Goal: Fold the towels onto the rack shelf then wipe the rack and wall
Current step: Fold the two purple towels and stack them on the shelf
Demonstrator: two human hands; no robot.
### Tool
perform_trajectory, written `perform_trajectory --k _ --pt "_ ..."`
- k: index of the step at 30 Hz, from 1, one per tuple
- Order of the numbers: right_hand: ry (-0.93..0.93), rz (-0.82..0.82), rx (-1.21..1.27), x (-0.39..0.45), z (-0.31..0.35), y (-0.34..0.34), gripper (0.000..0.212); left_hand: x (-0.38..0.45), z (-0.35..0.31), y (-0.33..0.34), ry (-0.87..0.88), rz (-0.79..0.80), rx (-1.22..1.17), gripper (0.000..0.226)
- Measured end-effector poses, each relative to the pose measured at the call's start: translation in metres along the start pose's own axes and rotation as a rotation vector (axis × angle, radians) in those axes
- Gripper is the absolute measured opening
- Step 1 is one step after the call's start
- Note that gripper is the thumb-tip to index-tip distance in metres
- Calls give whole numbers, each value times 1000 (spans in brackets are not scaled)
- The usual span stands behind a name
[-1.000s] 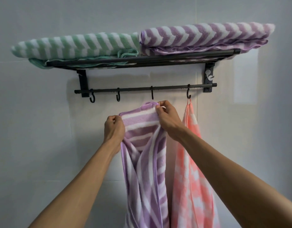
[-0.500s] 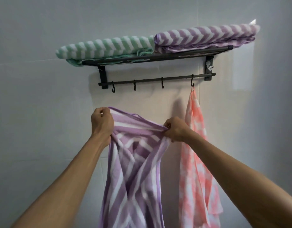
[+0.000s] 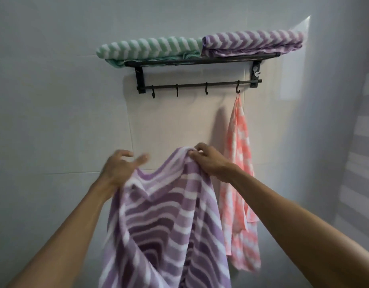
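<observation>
While a black rack (image 3: 202, 61) is fixed high on the tiled wall (image 3: 54, 100), two folded towels are carried on its shelf: a green striped towel (image 3: 148, 47) on the left and a folded purple towel (image 3: 252, 41) on the right, the two touching end to end. Below the shelf a thin bar (image 3: 200, 85) is hung with four small hooks (three of them bare). From the rightmost hook (image 3: 238, 89) a pink checked towel (image 3: 239, 183) is suspended, draped flat against the wall.

Between the viewer and the lower wall a purple striped towel (image 3: 164, 225) is held up well below the rack; much of the wall beneath the bar and part of the pink towel's left edge are covered by it.

Both bare forearms are raised from the lower corners toward the middle of the view. The top edge of the purple striped towel is pinched by the right hand (image 3: 208, 161), its fingers (image 3: 195, 153) curled over a bunched peak of cloth. The left hand (image 3: 119, 169) is blurred, with its palm against the towel's upper left edge, which is draped over the wrist; the fingers are seen spread and partly lifted off the cloth, so whether the cloth is actually gripped there cannot be told. The cloth sags in a dip between the two hands.
</observation>
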State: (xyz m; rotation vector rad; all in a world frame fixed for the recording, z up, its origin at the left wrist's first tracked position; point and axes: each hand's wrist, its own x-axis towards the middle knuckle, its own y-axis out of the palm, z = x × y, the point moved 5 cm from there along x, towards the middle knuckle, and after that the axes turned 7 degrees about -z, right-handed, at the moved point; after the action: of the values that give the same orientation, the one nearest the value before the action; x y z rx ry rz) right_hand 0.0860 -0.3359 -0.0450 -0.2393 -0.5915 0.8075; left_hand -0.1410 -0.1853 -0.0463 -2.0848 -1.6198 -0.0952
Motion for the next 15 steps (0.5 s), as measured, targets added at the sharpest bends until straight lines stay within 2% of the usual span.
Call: perform_trajectory --k 2,4,6,8,10,11,13,15 --pt "-113 59 -29 -5 29 17 19 -32 -13 30 28 319 59 71" --pt "-151 131 -1 -10 49 29 17 -52 -21 52 48 476 18 55" --pt "-144 170 25 -13 57 28 16 -54 -26 58 66 429 -28 29" --pt "-92 200 42 -14 49 12 19 -47 -31 53 78 328 -55 17" --pt "7 295 33 -21 30 -10 35 -39 -36 46 87 221 -97 8" --pt "59 387 3 -26 15 -19 36 -35 -40 43 89 161 -124 10" --pt "150 567 -54 -40 -17 -32 15 -29 -46 40 86 55 -194 17" --pt "250 644 -211 -51 -51 -48 21 -25 -52 36 67 -52 -271 20"
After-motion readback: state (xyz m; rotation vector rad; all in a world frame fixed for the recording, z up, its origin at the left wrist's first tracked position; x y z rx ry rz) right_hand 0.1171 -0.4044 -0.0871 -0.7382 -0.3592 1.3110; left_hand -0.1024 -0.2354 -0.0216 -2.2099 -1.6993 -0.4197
